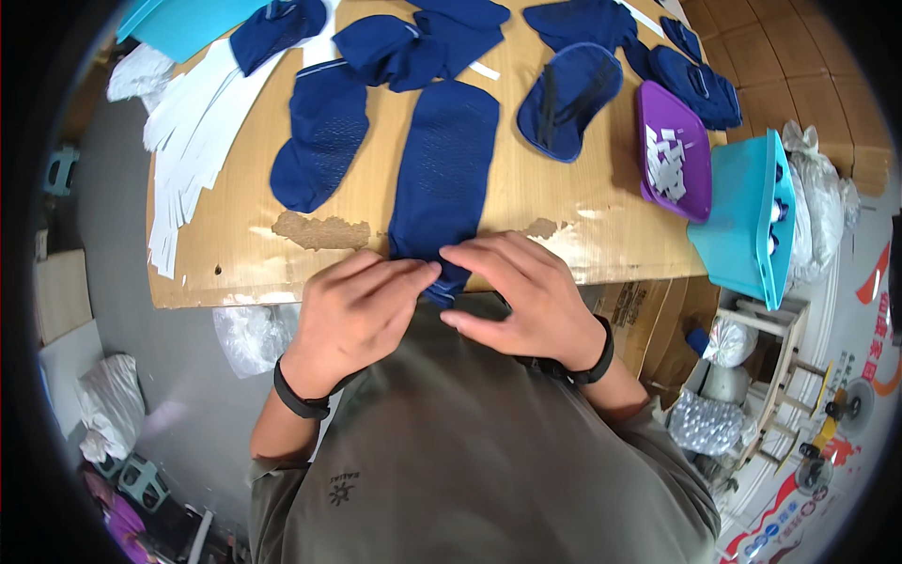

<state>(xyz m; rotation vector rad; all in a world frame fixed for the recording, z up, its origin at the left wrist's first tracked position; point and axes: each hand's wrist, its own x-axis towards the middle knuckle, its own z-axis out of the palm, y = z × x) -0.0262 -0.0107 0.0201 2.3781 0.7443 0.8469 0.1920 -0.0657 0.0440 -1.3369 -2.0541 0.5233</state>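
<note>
Left hand: the left hand [352, 315] lies at the table's near edge, fingers [399, 274] curled together and pinching the cuff end of the navy sock [444, 169].
Right hand: the right hand [526, 301] sits just beside it at three o'clock, fingers half-closed; its fingertips [460, 256] press on the same cuff.
Wrists: a black band circles each wrist.
Navy sock: it lies flat, lengthwise, running from the hands toward twelve o'clock on the wooden table [564, 211], cuff hanging slightly over the near edge.
Second sock: another navy sock [322, 136] lies just beside it at ten o'clock.
Purple tray: the purple tray [658, 113], at two o'clock, holds small white pieces.
Teal bin: the teal bin [742, 216] tilts at the table's three o'clock edge.
Far pile: more navy socks [413, 42] lie heaped at twelve o'clock.
White strips: white card strips [193, 132] fan out at ten o'clock.
</note>
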